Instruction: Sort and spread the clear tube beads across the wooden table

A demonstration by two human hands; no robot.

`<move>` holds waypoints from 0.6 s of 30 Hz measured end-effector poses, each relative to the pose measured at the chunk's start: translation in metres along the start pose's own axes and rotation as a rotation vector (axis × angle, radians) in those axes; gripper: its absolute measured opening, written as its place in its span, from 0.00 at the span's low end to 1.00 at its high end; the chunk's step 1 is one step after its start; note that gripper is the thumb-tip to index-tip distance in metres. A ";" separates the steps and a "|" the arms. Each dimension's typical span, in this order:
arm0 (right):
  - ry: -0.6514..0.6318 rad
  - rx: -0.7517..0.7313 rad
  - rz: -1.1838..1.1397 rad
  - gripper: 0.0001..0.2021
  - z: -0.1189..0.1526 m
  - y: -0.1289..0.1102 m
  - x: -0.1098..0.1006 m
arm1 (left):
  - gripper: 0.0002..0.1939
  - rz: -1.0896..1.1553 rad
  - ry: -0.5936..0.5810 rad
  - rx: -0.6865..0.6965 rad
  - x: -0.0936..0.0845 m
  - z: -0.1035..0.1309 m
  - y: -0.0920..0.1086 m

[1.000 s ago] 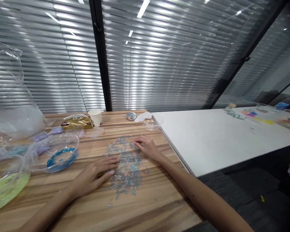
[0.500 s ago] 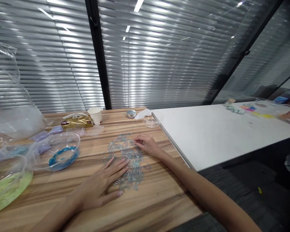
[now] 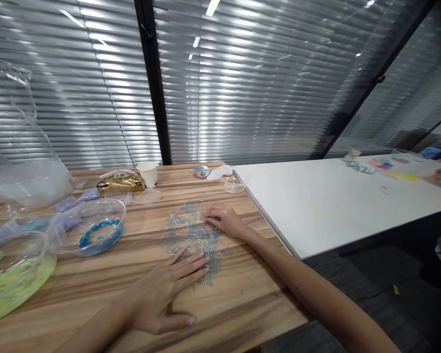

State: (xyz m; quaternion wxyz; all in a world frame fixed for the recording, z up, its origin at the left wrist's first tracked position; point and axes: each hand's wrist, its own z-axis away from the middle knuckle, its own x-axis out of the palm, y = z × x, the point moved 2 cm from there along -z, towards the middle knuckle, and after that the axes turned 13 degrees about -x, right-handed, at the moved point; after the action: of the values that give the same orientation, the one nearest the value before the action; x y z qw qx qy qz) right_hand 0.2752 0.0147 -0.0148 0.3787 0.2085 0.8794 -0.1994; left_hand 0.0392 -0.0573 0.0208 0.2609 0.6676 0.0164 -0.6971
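Seemingly unfinished: clear bits (image 3: pixel 195 232) lie loose; left hand (image 3: pixel 164 289) splayed, empty, seven o'clock; right hand (image 3: pixel 224 218) curled, two o'clock, can't tell hold.

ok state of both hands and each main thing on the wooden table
Bare left hand: palm down, fingers spread
Bare right hand: fingers bent, hold unclear
Small translucent bluish pieces: scattered loose
Clear round plastic tub: holding blue pieces
White paper cup: upright
Shiny gold packet: wrinkled
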 end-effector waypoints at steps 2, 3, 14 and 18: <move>-0.008 -0.020 0.020 0.05 0.001 0.000 0.001 | 0.36 0.005 0.038 0.002 0.003 -0.001 0.000; -0.013 -0.021 0.028 0.05 0.001 0.000 0.001 | 0.34 -0.003 0.064 -0.006 0.004 -0.002 -0.001; -0.010 -0.023 0.039 0.07 0.000 -0.002 0.001 | 0.27 -0.082 0.246 -0.177 -0.002 0.000 -0.026; 0.004 0.000 0.064 0.07 -0.001 -0.003 0.000 | 0.36 0.015 0.052 -0.027 -0.007 0.006 0.000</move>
State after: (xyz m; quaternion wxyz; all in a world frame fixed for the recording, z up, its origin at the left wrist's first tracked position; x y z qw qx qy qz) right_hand 0.2729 0.0123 -0.0134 0.3832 0.2369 0.8730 -0.1866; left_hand 0.0339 -0.0570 0.0285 0.2748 0.6820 0.0276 -0.6771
